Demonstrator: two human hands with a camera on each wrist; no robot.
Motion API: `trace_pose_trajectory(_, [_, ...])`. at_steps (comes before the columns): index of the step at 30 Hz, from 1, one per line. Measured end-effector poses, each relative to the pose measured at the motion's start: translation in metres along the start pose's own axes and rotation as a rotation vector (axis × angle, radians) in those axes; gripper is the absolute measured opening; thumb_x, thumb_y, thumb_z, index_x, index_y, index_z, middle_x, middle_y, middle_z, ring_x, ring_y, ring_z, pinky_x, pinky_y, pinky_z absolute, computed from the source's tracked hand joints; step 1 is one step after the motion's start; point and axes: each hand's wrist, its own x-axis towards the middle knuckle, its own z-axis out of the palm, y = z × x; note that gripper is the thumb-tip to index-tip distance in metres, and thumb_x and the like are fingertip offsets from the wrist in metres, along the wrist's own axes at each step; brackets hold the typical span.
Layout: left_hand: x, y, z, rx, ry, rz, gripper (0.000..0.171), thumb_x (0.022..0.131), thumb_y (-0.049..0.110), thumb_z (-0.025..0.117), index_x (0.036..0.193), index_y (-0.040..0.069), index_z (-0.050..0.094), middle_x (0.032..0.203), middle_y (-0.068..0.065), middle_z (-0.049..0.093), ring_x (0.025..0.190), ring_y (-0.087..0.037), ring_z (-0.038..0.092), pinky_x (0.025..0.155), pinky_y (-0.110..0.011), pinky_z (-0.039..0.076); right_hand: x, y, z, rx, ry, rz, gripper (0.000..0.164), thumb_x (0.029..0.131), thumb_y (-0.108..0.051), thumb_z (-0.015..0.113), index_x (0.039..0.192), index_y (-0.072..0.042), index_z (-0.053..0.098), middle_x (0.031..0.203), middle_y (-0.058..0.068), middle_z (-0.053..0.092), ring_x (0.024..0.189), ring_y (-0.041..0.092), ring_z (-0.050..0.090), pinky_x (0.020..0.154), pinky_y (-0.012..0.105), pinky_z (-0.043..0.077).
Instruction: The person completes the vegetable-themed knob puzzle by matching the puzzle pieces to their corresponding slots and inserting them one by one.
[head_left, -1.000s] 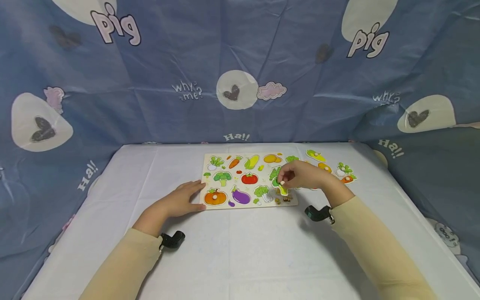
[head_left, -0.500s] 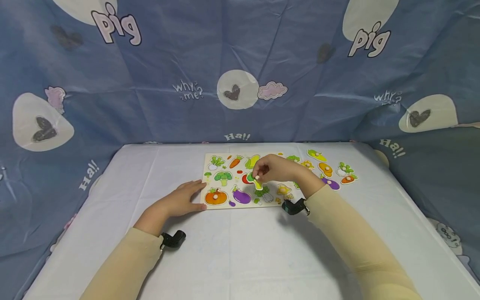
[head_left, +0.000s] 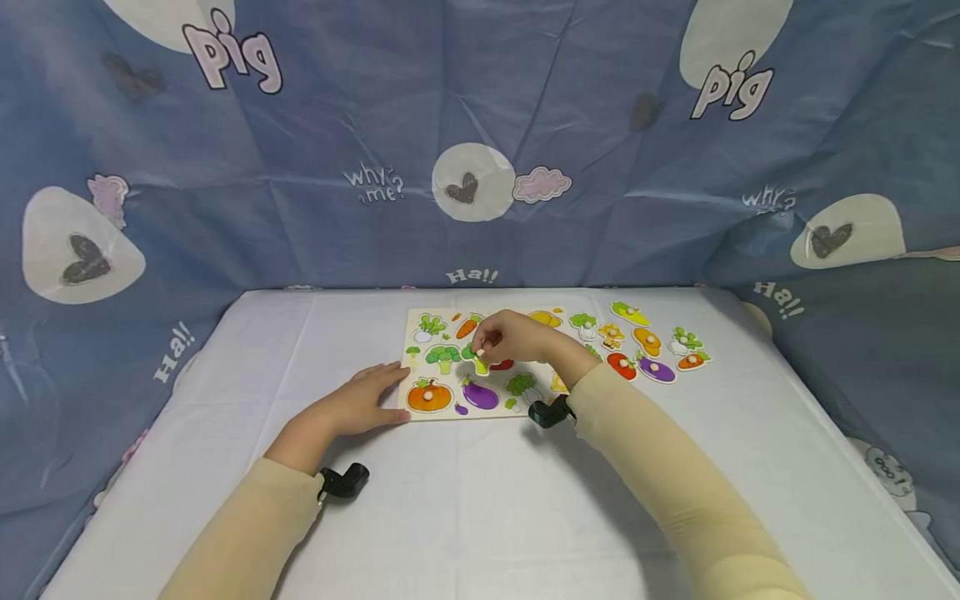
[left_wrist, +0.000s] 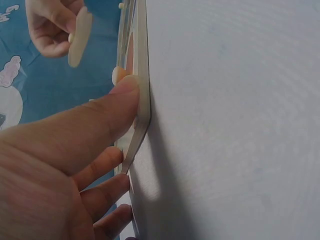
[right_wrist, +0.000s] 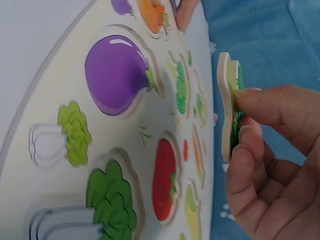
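My right hand (head_left: 517, 337) pinches a broccoli puzzle piece (head_left: 481, 365) by its small knob. The piece is held above the vegetable puzzle board (head_left: 495, 414), just right of the printed broccoli slot (head_left: 442, 357). In the right wrist view the broccoli piece (right_wrist: 226, 110) appears edge-on between thumb and fingers, apart from the board. At the board's front left corner rests my left hand (head_left: 360, 402), thumb and fingers spread along the edge. The left wrist view has its thumb (left_wrist: 107, 112) pressing the rim. Near it, a pumpkin piece (head_left: 429, 397) with a knob lies in its slot.
Right of the board lie several loose knobbed pieces, among them a tomato (head_left: 621, 365), an eggplant (head_left: 657, 369), a carrot (head_left: 692, 361) and a corn-like yellow-green one (head_left: 629, 313). A blue printed curtain (head_left: 360, 242) hangs behind the white-covered table (head_left: 450, 517).
My right hand has carried the broccoli piece leftward across the board, from its right part to beside the broccoli slot. The left hand has stayed at the corner.
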Motion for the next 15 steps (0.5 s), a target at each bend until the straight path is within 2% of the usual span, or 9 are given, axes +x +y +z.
trace_pose_trajectory(7, [0.0,-0.002,0.0,-0.001,0.002,-0.004,0.082,0.09,0.044,0.073,0.154,0.008,0.038,0.162,-0.019,0.027,0.148,-0.045,0.019,0.117,-0.063,0.019,0.021,0.002,0.012,-0.044,0.012,-0.028,0.009,0.089,-0.001,0.072,0.098,-0.005,0.071,0.085,0.003,0.063,0.078,0.015,0.054,0.073,0.025,0.049])
trace_pose_trajectory(15, [0.0,-0.001,-0.001,0.003,0.0,0.01,0.081,0.09,0.043,0.072,0.154,0.007,0.038,0.161,-0.021,0.027,0.148,-0.046,0.02,0.117,-0.064,0.019,0.04,-0.002,0.025,-0.113,0.051,-0.037,0.008,0.09,-0.002,0.072,0.098,-0.005,0.072,0.084,0.003,0.063,0.078,0.015,0.055,0.071,0.023,0.05])
